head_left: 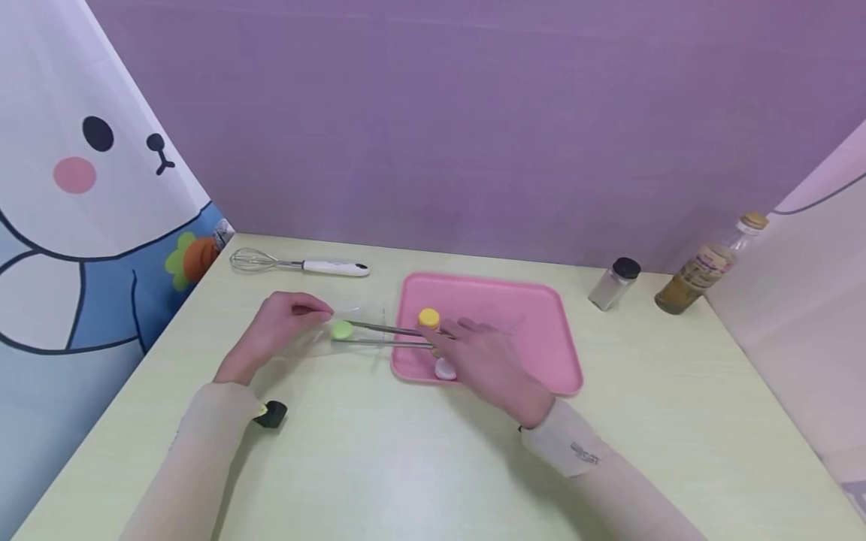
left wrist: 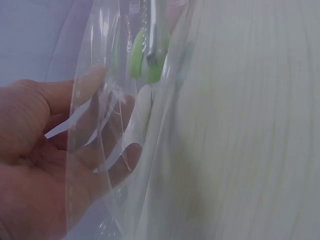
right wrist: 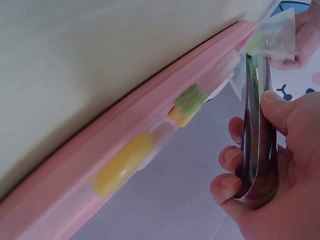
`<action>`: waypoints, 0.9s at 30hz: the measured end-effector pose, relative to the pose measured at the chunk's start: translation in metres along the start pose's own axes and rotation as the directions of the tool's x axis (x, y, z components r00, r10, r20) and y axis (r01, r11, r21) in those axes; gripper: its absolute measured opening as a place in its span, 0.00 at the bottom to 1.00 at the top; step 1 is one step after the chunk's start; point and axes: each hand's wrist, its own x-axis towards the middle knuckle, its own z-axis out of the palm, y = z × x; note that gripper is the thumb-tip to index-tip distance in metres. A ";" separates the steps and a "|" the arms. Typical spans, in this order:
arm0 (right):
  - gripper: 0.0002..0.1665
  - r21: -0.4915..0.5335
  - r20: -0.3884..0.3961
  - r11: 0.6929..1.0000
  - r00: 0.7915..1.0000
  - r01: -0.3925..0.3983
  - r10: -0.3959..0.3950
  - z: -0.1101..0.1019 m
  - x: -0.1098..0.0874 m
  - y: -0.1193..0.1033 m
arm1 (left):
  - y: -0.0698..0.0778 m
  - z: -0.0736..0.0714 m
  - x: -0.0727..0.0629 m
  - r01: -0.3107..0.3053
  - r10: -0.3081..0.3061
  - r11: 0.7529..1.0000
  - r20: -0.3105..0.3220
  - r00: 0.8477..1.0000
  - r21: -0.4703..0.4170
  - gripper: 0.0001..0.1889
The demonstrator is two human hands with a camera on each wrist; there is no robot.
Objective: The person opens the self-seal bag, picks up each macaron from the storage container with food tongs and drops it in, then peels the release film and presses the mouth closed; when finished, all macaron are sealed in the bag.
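My left hand (head_left: 277,330) holds the edge of a clear plastic bag (left wrist: 107,40), its fingers seen through the film in the left wrist view. Metal tongs (right wrist: 250,117) are gripped in my right hand (head_left: 490,368), which reaches over the tray. Their serrated tips pinch a green macaron (head_left: 342,330) among the folds of the bag, close to the left fingertips. On the pink tray (head_left: 537,330) lie a yellow macaron (head_left: 428,318) and a pale lilac one (head_left: 444,369) near the right fingers. Another green piece (right wrist: 190,101) shows in the right wrist view.
A whisk (head_left: 334,267) with a white handle lies at the back left of the table. At the back right stand a small jar (head_left: 612,285) with a black lid and a corked glass bottle (head_left: 707,267). A purple cloth (head_left: 473,135) hangs behind the table.
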 end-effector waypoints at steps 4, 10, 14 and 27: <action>0.44 -0.019 0.021 1.000 1.000 0.016 -0.016 0.001 0.007 -0.003 | 0.000 0.001 0.001 -0.003 0.003 1.000 0.004 1.000 -0.014 0.09; 0.42 -0.053 -0.003 0.998 1.000 0.022 -0.023 0.006 0.018 -0.008 | 0.002 0.002 0.000 0.002 -0.002 1.000 0.002 1.000 -0.021 0.10; 0.39 -0.088 -0.022 0.995 0.999 0.037 -0.039 0.009 0.023 -0.012 | 0.003 0.003 0.000 0.002 -0.002 1.000 0.002 1.000 -0.018 0.10; 0.44 -0.034 0.007 0.999 0.999 0.035 -0.034 0.013 0.038 -0.020 | 0.006 0.000 0.000 0.003 -0.003 1.000 -0.007 1.000 -0.006 0.09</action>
